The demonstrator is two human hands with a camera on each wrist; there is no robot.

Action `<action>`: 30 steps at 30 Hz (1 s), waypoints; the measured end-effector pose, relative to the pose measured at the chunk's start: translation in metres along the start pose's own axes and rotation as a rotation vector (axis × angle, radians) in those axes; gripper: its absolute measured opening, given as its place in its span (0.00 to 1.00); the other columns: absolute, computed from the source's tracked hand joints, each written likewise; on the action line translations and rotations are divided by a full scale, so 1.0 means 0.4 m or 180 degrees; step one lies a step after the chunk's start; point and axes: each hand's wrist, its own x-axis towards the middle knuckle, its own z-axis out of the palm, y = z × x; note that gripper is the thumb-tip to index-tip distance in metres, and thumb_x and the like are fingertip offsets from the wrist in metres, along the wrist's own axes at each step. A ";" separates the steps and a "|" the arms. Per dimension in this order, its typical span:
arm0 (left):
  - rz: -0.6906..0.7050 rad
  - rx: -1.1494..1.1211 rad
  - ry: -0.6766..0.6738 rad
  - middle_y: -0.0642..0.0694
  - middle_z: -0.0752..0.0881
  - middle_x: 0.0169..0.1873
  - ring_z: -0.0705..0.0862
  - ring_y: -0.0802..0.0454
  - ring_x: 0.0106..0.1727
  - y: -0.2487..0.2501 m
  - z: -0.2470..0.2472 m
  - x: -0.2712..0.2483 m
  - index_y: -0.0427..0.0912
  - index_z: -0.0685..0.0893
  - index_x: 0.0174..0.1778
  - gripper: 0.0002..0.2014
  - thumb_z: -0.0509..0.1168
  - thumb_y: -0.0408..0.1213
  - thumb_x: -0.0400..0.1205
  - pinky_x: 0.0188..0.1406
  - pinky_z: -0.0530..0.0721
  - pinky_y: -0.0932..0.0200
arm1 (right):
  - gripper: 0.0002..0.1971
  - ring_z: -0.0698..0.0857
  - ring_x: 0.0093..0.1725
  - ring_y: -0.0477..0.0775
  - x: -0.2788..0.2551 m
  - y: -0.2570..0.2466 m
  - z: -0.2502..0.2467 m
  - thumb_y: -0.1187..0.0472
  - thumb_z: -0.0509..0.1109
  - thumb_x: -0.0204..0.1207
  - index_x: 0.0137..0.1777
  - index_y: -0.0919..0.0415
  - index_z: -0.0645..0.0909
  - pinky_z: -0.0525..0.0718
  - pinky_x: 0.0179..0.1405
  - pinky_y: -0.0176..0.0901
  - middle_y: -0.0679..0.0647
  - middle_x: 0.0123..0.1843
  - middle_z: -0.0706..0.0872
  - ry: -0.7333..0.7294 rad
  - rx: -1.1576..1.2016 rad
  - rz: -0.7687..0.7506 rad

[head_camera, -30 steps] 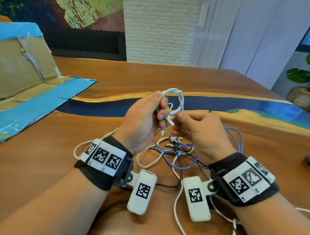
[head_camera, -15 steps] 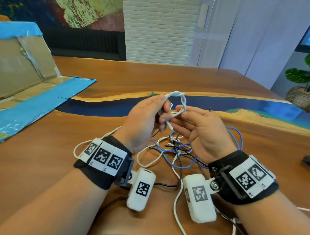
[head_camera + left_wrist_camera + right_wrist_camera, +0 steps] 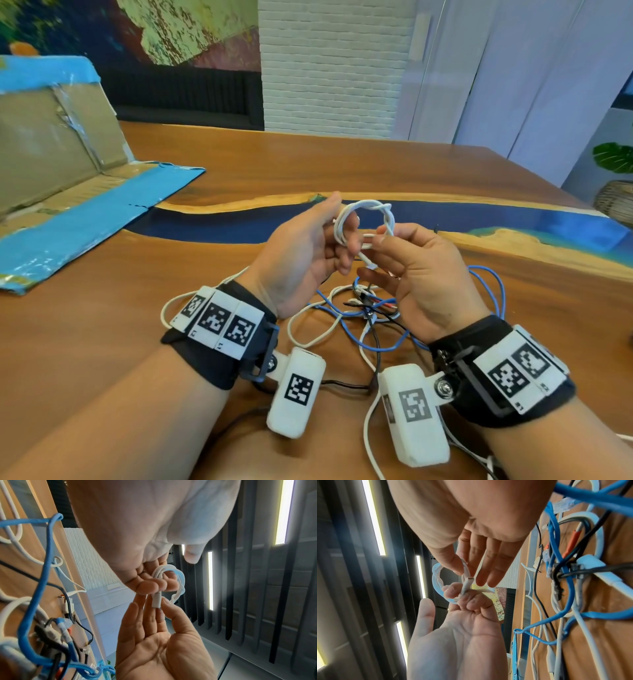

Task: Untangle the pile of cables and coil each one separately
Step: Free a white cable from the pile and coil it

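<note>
A small white cable coil (image 3: 363, 205) is held up above the table. My left hand (image 3: 342, 240) grips it with curled fingers, as the left wrist view shows at the coil (image 3: 180, 574). My right hand (image 3: 376, 243) pinches the same cable just behind its white plug (image 3: 368, 262) between thumb and forefinger, its other fingers straight. The plug (image 3: 466, 584) sticks out beside the coil (image 3: 436, 577). Under both hands lies the tangled pile: a blue cable (image 3: 493, 298), a white cable (image 3: 308, 339) and a thin black cable (image 3: 376, 342), knotted together.
The wooden table (image 3: 308, 164) has a blue resin stripe across it. A flattened cardboard box with blue tape (image 3: 68, 192) lies at the left. A potted plant in a basket (image 3: 616, 192) stands beyond the table's right edge.
My right hand has shifted from below the coil up to its right side, drawing the white cable's end with the plug along. The left hand keeps hold of the coil.
</note>
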 end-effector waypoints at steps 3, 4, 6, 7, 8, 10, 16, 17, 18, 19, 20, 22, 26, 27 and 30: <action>0.0171 0.0099 0.0120 0.41 0.84 0.37 0.78 0.49 0.34 -0.002 0.001 0.004 0.37 0.81 0.49 0.07 0.61 0.34 0.89 0.36 0.78 0.56 | 0.03 0.93 0.48 0.56 0.002 -0.002 -0.007 0.69 0.73 0.80 0.48 0.61 0.84 0.91 0.44 0.51 0.59 0.47 0.93 -0.0041 0.0044 -0.0001; 0.0193 0.0127 0.0211 0.41 0.85 0.38 0.80 0.49 0.34 -0.003 0.003 0.006 0.37 0.82 0.49 0.07 0.60 0.30 0.89 0.35 0.80 0.57 | 0.03 0.93 0.48 0.56 0.004 -0.003 -0.007 0.69 0.73 0.79 0.47 0.61 0.84 0.91 0.44 0.51 0.60 0.48 0.94 -0.0051 0.0041 0.0014; 0.0211 0.0127 0.0427 0.42 0.86 0.37 0.82 0.51 0.32 -0.009 0.005 0.009 0.36 0.86 0.50 0.07 0.62 0.29 0.89 0.34 0.83 0.60 | 0.03 0.92 0.49 0.57 0.008 0.003 -0.009 0.69 0.74 0.77 0.45 0.60 0.84 0.91 0.44 0.52 0.60 0.50 0.94 -0.0063 0.0040 0.0032; 0.0216 0.0115 0.0521 0.43 0.86 0.36 0.83 0.52 0.31 -0.010 0.005 0.012 0.36 0.87 0.50 0.07 0.64 0.30 0.88 0.34 0.83 0.61 | 0.04 0.92 0.48 0.57 0.010 0.008 -0.010 0.69 0.74 0.77 0.45 0.60 0.84 0.91 0.44 0.52 0.60 0.50 0.94 -0.0079 0.0050 0.0015; 0.0205 0.0093 0.0588 0.43 0.87 0.34 0.83 0.53 0.31 -0.011 0.006 0.013 0.37 0.88 0.50 0.06 0.66 0.31 0.87 0.33 0.84 0.61 | 0.04 0.92 0.48 0.56 0.010 0.010 -0.011 0.68 0.74 0.76 0.45 0.60 0.84 0.91 0.43 0.51 0.60 0.50 0.94 -0.0100 0.0064 0.0006; 0.0185 0.0102 0.0683 0.45 0.86 0.31 0.83 0.54 0.29 -0.010 0.004 0.015 0.37 0.89 0.49 0.05 0.68 0.32 0.86 0.31 0.83 0.63 | 0.05 0.92 0.47 0.56 0.010 0.009 -0.008 0.66 0.75 0.74 0.48 0.61 0.84 0.90 0.44 0.50 0.60 0.50 0.94 -0.0168 0.0105 -0.0020; 0.0176 0.0266 0.0745 0.44 0.86 0.30 0.82 0.54 0.28 -0.010 -0.002 0.019 0.34 0.90 0.49 0.04 0.70 0.31 0.84 0.28 0.84 0.63 | 0.16 0.89 0.49 0.55 0.014 0.012 -0.004 0.63 0.72 0.74 0.62 0.55 0.81 0.79 0.57 0.56 0.57 0.48 0.92 -0.0445 0.0360 -0.0008; 0.0195 0.0312 0.0759 0.43 0.86 0.30 0.82 0.54 0.27 -0.009 0.000 0.021 0.34 0.89 0.49 0.04 0.70 0.31 0.85 0.27 0.84 0.63 | 0.16 0.88 0.50 0.55 0.016 0.012 -0.003 0.62 0.72 0.74 0.63 0.55 0.82 0.76 0.58 0.57 0.56 0.47 0.92 -0.0500 0.0329 -0.0023; 0.0210 0.0336 0.0792 0.42 0.85 0.30 0.82 0.54 0.26 -0.013 0.001 0.023 0.34 0.89 0.51 0.04 0.70 0.30 0.85 0.27 0.84 0.63 | 0.15 0.87 0.50 0.55 0.016 0.014 -0.002 0.62 0.73 0.76 0.63 0.54 0.82 0.74 0.58 0.58 0.55 0.46 0.90 -0.0562 0.0296 -0.0034; 0.0226 0.0334 0.0835 0.40 0.84 0.30 0.82 0.53 0.25 -0.016 0.003 0.022 0.34 0.88 0.53 0.04 0.70 0.29 0.85 0.25 0.84 0.63 | 0.14 0.85 0.49 0.56 0.014 0.016 -0.001 0.62 0.72 0.78 0.63 0.54 0.82 0.72 0.57 0.57 0.54 0.44 0.89 -0.0620 0.0292 -0.0033; 0.0236 0.0311 0.0874 0.38 0.83 0.31 0.83 0.52 0.25 -0.016 0.006 0.022 0.35 0.86 0.54 0.04 0.70 0.28 0.84 0.24 0.83 0.62 | 0.14 0.83 0.47 0.56 0.013 0.013 0.000 0.62 0.70 0.78 0.63 0.55 0.82 0.70 0.54 0.55 0.53 0.41 0.87 -0.0687 0.0324 -0.0033; 0.0233 0.0307 0.0941 0.36 0.81 0.31 0.84 0.48 0.24 -0.015 0.009 0.025 0.36 0.82 0.56 0.07 0.72 0.28 0.84 0.22 0.82 0.61 | 0.14 0.78 0.43 0.56 0.012 0.005 0.004 0.64 0.72 0.76 0.61 0.58 0.82 0.66 0.49 0.54 0.52 0.35 0.83 -0.0807 0.0340 -0.0032; 0.0221 0.0304 0.1027 0.33 0.84 0.33 0.84 0.46 0.25 -0.026 0.006 0.027 0.37 0.78 0.54 0.10 0.73 0.29 0.83 0.20 0.81 0.59 | 0.15 0.83 0.47 0.60 0.007 -0.004 0.000 0.64 0.80 0.73 0.58 0.55 0.86 0.71 0.57 0.61 0.53 0.39 0.89 -0.0838 -0.0298 -0.0182; 0.0205 0.0265 0.1038 0.34 0.85 0.32 0.85 0.46 0.25 -0.025 0.007 0.026 0.38 0.78 0.51 0.09 0.73 0.29 0.83 0.20 0.81 0.59 | 0.11 0.86 0.47 0.59 0.006 -0.006 -0.001 0.66 0.77 0.77 0.56 0.54 0.86 0.74 0.57 0.61 0.53 0.39 0.91 -0.0781 -0.0484 -0.0246; 0.0077 0.0184 0.0935 0.34 0.85 0.35 0.86 0.45 0.28 -0.025 0.012 0.021 0.40 0.76 0.45 0.09 0.72 0.31 0.84 0.23 0.83 0.58 | 0.08 0.90 0.44 0.56 0.009 -0.015 -0.009 0.69 0.71 0.81 0.54 0.56 0.86 0.85 0.54 0.61 0.55 0.38 0.92 -0.0606 -0.0762 -0.0321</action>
